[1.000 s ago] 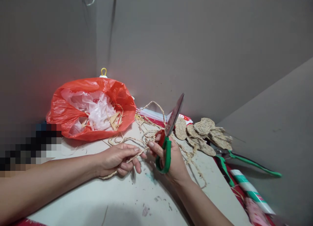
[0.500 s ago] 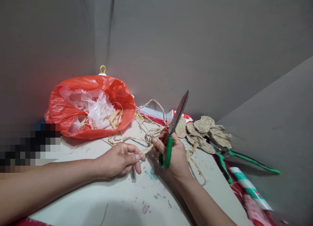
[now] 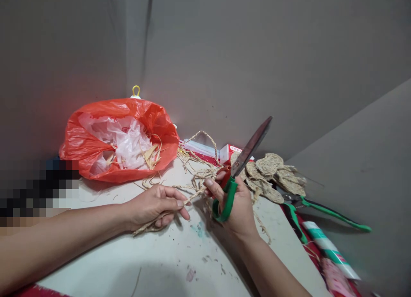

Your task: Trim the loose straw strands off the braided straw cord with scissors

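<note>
My left hand is closed round a strand of twisted straw rope, pinching it between thumb and fingers. The rope runs right into a loose tangle on the white table. My right hand grips green-handled scissors by the handles. Their blades are together and point up to the right. My right thumb and fingertips also touch the rope beside the left hand's pinch.
An orange plastic bag with white plastic and straw scraps lies at the back left. Several coiled straw discs sit at the right, by green-handled pruning shears and a striped tube. Grey walls close in behind and right.
My right hand has shifted right and the scissor blades have tilted further to the right. My left hand has drawn more rope back, so a length now trails under it.
</note>
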The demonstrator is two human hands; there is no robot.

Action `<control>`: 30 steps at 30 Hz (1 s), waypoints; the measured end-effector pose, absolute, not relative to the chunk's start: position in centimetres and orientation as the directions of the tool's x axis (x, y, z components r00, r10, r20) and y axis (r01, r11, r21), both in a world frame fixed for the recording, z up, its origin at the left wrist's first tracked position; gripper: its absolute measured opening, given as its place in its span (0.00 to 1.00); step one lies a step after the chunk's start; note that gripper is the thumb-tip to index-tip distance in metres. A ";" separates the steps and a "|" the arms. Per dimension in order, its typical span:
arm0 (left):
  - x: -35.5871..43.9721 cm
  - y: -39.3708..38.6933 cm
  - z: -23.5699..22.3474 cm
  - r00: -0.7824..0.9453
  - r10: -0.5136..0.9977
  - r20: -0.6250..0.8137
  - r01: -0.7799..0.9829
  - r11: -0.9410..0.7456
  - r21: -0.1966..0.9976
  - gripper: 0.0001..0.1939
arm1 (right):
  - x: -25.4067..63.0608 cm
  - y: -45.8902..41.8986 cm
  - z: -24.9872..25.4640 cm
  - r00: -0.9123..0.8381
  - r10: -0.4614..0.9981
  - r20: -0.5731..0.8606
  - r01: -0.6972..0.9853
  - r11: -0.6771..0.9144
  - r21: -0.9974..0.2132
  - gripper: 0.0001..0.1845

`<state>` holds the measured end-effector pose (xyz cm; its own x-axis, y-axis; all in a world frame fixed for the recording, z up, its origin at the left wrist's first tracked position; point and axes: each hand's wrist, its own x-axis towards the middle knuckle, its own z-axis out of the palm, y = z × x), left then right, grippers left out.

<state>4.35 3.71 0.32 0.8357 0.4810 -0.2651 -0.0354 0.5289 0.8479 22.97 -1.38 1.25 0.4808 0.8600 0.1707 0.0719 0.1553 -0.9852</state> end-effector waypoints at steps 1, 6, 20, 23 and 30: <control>4.4 3.7 0.3 0.832 0.485 -0.270 -0.032 0.528 0.849 0.15 | 22.8 -1.5 1.3 0.471 0.865 0.173 0.090 0.148 -0.985 0.21; 4.4 3.5 0.3 0.827 0.483 -0.288 0.008 0.502 0.865 0.19 | 22.4 -1.7 1.4 0.436 0.885 0.164 0.166 0.101 -0.981 0.22; 4.3 6.4 0.2 0.563 0.801 -0.201 -0.320 0.435 0.842 0.15 | 24.4 -1.1 -0.3 0.128 0.959 0.253 0.866 0.016 -0.500 0.17; 4.3 6.8 -0.2 0.549 0.817 -0.178 -0.337 0.411 0.847 0.15 | 24.5 -1.5 0.0 0.058 0.964 0.260 0.963 0.015 -0.270 0.15; 4.3 6.7 -0.1 0.535 0.836 -0.124 -0.348 0.352 0.869 0.14 | 25.4 -1.2 -0.3 -0.016 0.923 0.383 0.999 0.028 -0.025 0.16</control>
<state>4.27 6.69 -0.15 0.5349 0.8357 -0.1242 -0.3478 0.3518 0.8691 25.43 -1.19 -0.26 -0.0163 0.9234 0.3835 0.9993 0.0281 -0.0251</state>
